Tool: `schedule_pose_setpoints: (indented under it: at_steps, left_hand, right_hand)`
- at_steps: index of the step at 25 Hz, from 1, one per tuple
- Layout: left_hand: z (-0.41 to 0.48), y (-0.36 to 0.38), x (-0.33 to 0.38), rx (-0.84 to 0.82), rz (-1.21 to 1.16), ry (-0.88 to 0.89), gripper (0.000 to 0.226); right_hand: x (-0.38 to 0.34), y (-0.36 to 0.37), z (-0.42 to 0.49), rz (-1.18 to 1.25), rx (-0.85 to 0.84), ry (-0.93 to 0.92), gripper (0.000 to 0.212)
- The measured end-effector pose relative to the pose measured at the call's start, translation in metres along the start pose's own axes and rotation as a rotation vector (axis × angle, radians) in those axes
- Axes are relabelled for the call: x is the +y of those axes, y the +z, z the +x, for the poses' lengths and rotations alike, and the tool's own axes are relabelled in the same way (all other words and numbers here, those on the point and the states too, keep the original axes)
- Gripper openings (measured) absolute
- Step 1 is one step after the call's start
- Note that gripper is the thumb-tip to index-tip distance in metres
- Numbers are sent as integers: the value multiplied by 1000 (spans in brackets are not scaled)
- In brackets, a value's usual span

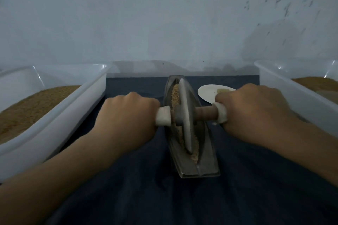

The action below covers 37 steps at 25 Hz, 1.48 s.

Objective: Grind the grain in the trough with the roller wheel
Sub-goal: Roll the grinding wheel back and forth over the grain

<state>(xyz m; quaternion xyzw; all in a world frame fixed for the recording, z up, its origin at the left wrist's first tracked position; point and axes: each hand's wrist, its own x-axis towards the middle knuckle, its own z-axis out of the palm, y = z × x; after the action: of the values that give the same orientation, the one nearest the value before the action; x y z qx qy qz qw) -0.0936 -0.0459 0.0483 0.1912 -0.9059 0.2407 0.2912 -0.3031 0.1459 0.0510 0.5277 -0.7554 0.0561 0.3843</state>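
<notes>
The left hand (pixel 128 115) and right hand (pixel 252 113) are clamping the axle (pixel 205 113) ends at 9 and 3 o'clock of the wheel (pixel 184 115), which is standing in the trough (pixel 201 162). The grain (pixel 175 95) is lying along it, seemingly coarse, so the person is best pressing evenly and rolling fully toward 12 and 6.

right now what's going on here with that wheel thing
A person is grinding by hand. The left hand and right hand each grip one end of the handle that runs through the roller wheel. The wheel stands upright in the narrow metal trough, with grain lying along the groove. The trough sits on a dark cloth between two clear bins of brown granular material. A white plate lies behind the right hand.
</notes>
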Motion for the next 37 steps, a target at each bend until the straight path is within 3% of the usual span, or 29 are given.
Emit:
schedule_pose_setpoints:
  at_steps: [2, 4, 7, 9, 13, 15, 17, 19, 21, 24, 26, 28, 31, 34, 37]
  left_hand:
    - [10, 15, 6, -133, 33, -102, 17]
    - [42, 27, 8, -222, 46, -206, 6]
    - [70, 27, 5, -296, 38, -185, 9]
    - [54, 18, 8, -246, 63, -127, 4]
    - [5, -10, 8, -26, 46, 18, 47]
    - [11, -6, 9, -71, 31, -17, 48]
    - [25, 14, 11, -146, 74, -89, 26]
    - [58, 27, 10, -212, 72, -162, 5]
    - [78, 30, 8, -283, 62, -170, 12]
    - [50, 18, 10, -194, 67, -81, 5]
    - [18, 3, 13, -63, 65, 6, 35]
    - [7, -4, 8, 29, 22, 41, 49]
    - [19, 16, 11, -109, 102, -54, 40]
    - [69, 37, 6, -201, 81, -156, 2]
    - [75, 37, 2, -244, 56, -131, 8]
  right_hand:
    - [-7, 11, 20, -56, -116, 59, 34]
    - [-10, 27, 52, 40, -227, 145, 19]
    - [-6, 40, 64, 126, -325, 204, 19]
    - [-3, 35, 38, 107, -217, 157, 18]
    - [2, 8, -12, 69, 37, 2, 35]
    - [1, 10, -7, 23, -2, 25, 35]
    - [-5, 23, 19, -25, -112, 102, 27]
    - [-6, 36, 54, 91, -272, 192, 22]
    - [-2, 48, 70, 169, -349, 235, 31]
    - [0, 38, 35, 112, -197, 153, 23]
    - [-2, 20, -1, 80, -20, 59, 32]
    - [4, 13, -12, 71, 43, -4, 39]
    - [-3, 25, 10, -26, -87, 94, 35]
    - [-5, 47, 66, 113, -295, 216, 16]
    - [0, 50, 69, 151, -332, 223, 20]
